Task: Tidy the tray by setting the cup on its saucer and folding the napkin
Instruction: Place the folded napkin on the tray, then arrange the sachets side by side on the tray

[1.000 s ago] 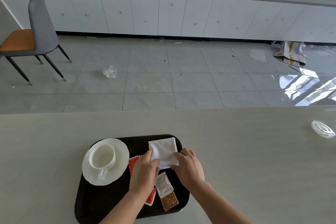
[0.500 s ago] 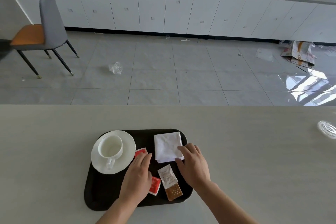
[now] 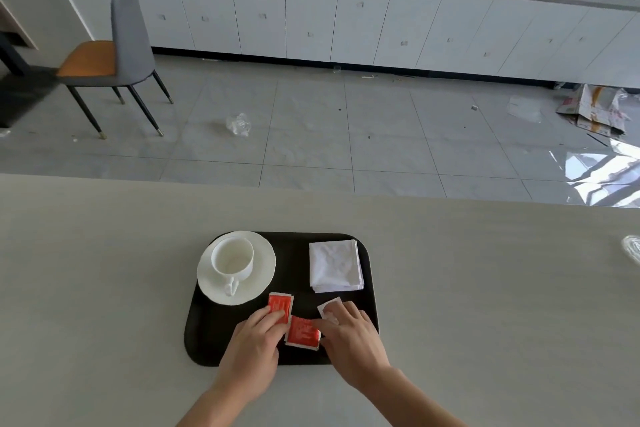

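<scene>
Resting upright on its saucer [image 3: 263, 282], the cup [image 3: 232, 258] occupies the tray's [image 3: 201, 333] far left corner, handle toward the person; that step appears complete. The napkin [image 3: 336, 265] lies folded square at far right, apart from both hands. Left hand [image 3: 254, 345] presses fingertips flat on one red sachet [image 3: 280, 305]; right hand [image 3: 349, 334], fingers loosely spread, covers a white sachet [image 3: 327, 309] beside the second red sachet [image 3: 302, 332], probably aligning leftovers.
</scene>
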{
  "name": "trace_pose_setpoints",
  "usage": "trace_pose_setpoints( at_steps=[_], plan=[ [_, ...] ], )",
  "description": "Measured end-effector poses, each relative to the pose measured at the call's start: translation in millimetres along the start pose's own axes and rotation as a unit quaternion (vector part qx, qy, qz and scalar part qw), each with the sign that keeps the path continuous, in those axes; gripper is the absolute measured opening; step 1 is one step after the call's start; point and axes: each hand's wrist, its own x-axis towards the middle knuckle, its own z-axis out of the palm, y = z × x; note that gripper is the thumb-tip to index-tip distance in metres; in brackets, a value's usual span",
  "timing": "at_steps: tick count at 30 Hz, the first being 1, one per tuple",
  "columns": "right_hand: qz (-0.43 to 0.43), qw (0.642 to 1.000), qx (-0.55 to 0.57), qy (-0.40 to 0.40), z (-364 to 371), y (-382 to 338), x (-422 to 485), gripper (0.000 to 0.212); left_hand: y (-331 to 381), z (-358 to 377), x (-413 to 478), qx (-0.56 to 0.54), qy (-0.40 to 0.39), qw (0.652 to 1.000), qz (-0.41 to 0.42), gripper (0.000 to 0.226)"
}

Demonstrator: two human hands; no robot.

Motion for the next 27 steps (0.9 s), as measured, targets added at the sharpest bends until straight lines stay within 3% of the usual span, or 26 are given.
trace_pose_setpoints(
  at_steps=[3, 9, 12, 18, 23, 27],
  plan=[
    [0.03, 0.999, 0.019, 0.014, -2, 2, -1, 0.043, 1, -2, -3, 0.015, -0.011, 1.0, 0.009, 0.041],
    [0.085, 0.996, 0.025, -0.009, -1, 15, -10, 0.023, 7, 1, -8, 0.083, -0.008, 0.996, 0.031, 0.037],
    [0.123, 0.992, 0.015, 0.008, -4, 19, -11, 0.025, 9, 3, -10, 0.097, -0.002, 0.995, 0.022, 0.037],
    [0.021, 1.0, -0.021, -0.003, 2, -12, 1, 0.047, 7, 9, -14, 0.047, 0.013, 0.999, -0.004, 0.042],
    [0.045, 0.998, -0.044, -0.027, 6, -19, 14, 0.032, -3, 5, -18, -0.012, 0.044, 0.999, -0.01, 0.039],
    [0.047, 0.998, 0.023, 0.032, 5, -18, 14, 0.013, -8, 11, -27, -0.017, 0.031, 0.999, -0.025, 0.041]
  ],
)
